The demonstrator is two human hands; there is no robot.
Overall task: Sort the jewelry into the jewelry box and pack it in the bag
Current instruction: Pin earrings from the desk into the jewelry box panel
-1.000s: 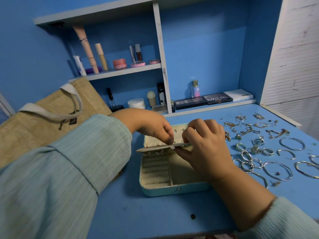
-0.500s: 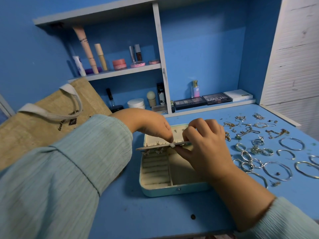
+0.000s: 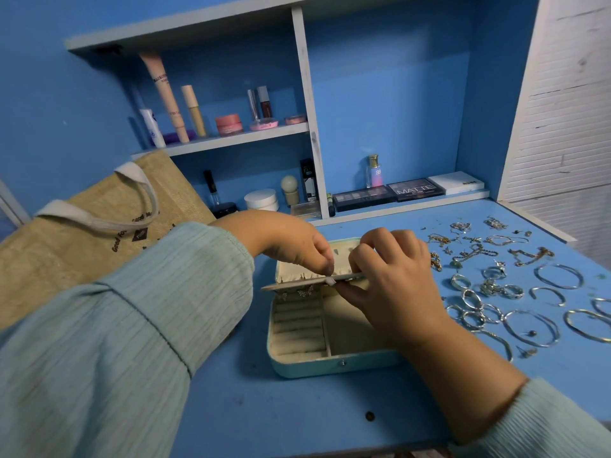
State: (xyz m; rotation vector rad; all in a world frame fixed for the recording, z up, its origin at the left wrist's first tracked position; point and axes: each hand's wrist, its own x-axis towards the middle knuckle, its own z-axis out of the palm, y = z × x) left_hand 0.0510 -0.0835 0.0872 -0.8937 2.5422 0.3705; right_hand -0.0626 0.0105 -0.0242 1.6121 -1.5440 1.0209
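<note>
Upper shelf [image 3: 231,140] in front of me: tall peach tube [image 3: 165,94] leaning, beige tube [image 3: 194,110] upright beside it, small white tube [image 3: 152,127] at far left, pink jar [image 3: 228,124], two lip-product sticks [image 3: 259,102] behind a flat pink compact [image 3: 263,124]. Lower shelf: white jar [image 3: 262,199], black-capped bottle [image 3: 211,188], small perfume bottle [image 3: 374,171] standing behind two dark eyeshadow palettes [image 3: 388,193], one lettered MATTE; white flat box [image 3: 456,182] just right of them. My blue counter [image 3: 297,414] shows one dark spot [image 3: 370,415]. White slatted panel [image 3: 562,110] at my right.
</note>
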